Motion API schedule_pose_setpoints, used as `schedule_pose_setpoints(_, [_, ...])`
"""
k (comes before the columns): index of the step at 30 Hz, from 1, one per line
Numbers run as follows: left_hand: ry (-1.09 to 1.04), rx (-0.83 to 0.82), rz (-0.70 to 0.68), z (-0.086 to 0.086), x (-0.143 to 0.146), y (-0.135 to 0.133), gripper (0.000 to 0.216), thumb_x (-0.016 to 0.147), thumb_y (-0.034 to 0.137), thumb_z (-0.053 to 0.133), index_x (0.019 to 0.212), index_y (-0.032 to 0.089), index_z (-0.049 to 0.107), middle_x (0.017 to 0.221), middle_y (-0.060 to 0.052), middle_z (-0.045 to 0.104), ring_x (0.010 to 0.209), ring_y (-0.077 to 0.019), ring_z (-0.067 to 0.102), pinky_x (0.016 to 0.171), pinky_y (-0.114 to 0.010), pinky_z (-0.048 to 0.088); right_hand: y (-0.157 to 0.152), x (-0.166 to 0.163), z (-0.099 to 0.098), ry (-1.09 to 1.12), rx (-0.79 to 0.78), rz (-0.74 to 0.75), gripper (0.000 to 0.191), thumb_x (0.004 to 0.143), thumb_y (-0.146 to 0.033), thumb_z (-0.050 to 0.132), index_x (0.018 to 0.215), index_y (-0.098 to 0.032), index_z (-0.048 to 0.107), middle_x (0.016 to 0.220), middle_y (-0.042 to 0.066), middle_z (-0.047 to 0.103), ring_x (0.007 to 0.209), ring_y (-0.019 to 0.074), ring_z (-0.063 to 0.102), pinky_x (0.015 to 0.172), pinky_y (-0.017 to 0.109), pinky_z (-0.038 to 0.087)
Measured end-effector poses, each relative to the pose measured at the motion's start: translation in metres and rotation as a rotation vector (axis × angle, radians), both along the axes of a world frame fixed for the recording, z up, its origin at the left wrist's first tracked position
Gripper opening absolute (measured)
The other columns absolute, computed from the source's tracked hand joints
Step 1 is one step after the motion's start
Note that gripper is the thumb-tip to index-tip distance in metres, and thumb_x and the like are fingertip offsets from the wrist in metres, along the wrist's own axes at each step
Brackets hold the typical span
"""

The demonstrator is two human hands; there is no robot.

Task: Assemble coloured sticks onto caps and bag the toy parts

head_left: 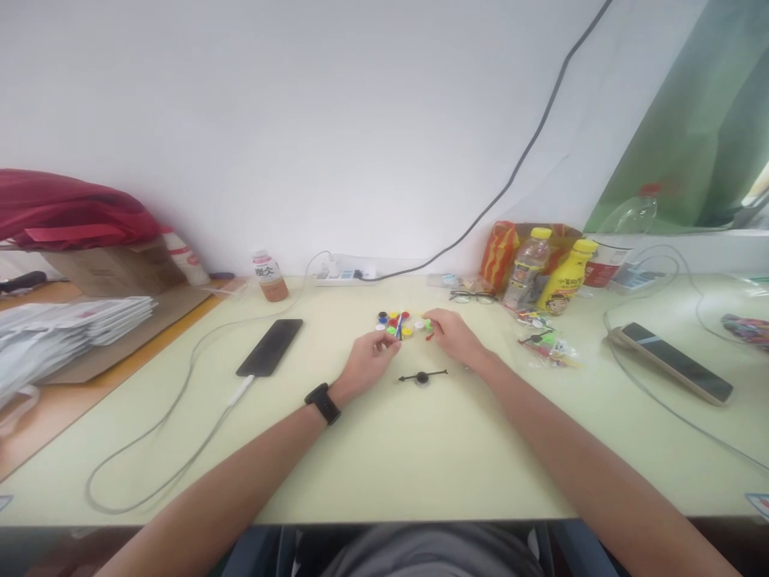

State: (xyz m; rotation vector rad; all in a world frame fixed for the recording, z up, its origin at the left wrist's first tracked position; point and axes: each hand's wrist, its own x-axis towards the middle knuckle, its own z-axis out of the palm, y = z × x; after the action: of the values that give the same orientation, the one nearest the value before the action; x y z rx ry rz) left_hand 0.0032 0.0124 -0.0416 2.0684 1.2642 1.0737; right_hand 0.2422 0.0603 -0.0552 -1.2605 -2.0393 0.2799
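My left hand (369, 359), with a black watch on its wrist, is closed in a pinch on thin blue and white plastic arrows (400, 324) that point upward. Beyond the fingertips lie several small round discs (393, 316) in black, blue, yellow, red, white and green. My right hand (452, 335) is also pinched, its fingertips at a small green piece (428, 324); the grip is partly hidden. A small red piece (428, 337) lies just under those fingers. Nearer me, a black arrow spinner (422, 377) rests flat on the table, pointing left.
A phone (270, 348) on a charging cable lies left, another phone (676, 362) right. Clear bags of small coloured parts (546, 344) lie right of my right hand. Behind stand a drink bottle (270, 276), glasses (473, 296), a yellow bottle (565, 278) and a power strip (345, 274).
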Motion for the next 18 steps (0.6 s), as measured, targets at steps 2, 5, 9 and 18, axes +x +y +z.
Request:
schedule_pose_setpoints(2, [0.001, -0.002, 0.003, 0.0006, 0.0, -0.0007, 0.024, 0.092, 0.038, 0.06, 0.085, 0.019, 0.074, 0.087, -0.002, 0.073, 0.073, -0.0165, 0.055, 0.066, -0.028, 0.042, -0.0009, -0.0013, -0.0007, -0.011, -0.015, 0.014, 0.041, 0.091, -0.002, 0.042, 0.115, -0.017, 0.072, 0.118, 0.01, 0.073, 0.088, 0.0169, 0.073, 0.08, 0.028, 0.057])
schedule_pose_setpoints(5, [0.008, -0.009, 0.009, 0.0013, -0.0001, -0.0016, 0.023, 0.092, 0.037, 0.06, 0.086, 0.019, 0.073, 0.088, -0.002, 0.073, 0.075, -0.0165, 0.055, 0.067, -0.028, 0.042, -0.0021, -0.0013, 0.0007, -0.035, -0.02, 0.016, 0.039, 0.089, 0.0, 0.044, 0.112, -0.016, 0.072, 0.115, 0.011, 0.073, 0.089, 0.0174, 0.072, 0.081, 0.028, 0.056])
schedule_pose_setpoints(9, [0.016, -0.009, 0.011, 0.0009, -0.0005, -0.0012, 0.023, 0.092, 0.037, 0.06, 0.086, 0.019, 0.073, 0.088, -0.002, 0.073, 0.076, -0.0167, 0.055, 0.068, -0.028, 0.042, -0.004, -0.0006, 0.0053, -0.063, -0.005, 0.01, 0.038, 0.089, 0.0, 0.044, 0.112, -0.015, 0.071, 0.114, 0.012, 0.073, 0.102, 0.021, 0.069, 0.093, 0.032, 0.054])
schedule_pose_setpoints(18, [0.013, -0.005, 0.007, -0.0007, -0.0008, -0.0001, 0.023, 0.093, 0.037, 0.059, 0.086, 0.019, 0.073, 0.087, -0.002, 0.073, 0.074, -0.0162, 0.054, 0.068, -0.028, 0.042, -0.0064, -0.0039, 0.007, -0.128, -0.009, 0.027, 0.039, 0.086, 0.002, 0.044, 0.111, -0.013, 0.071, 0.113, 0.013, 0.072, 0.099, 0.0204, 0.068, 0.092, 0.031, 0.05])
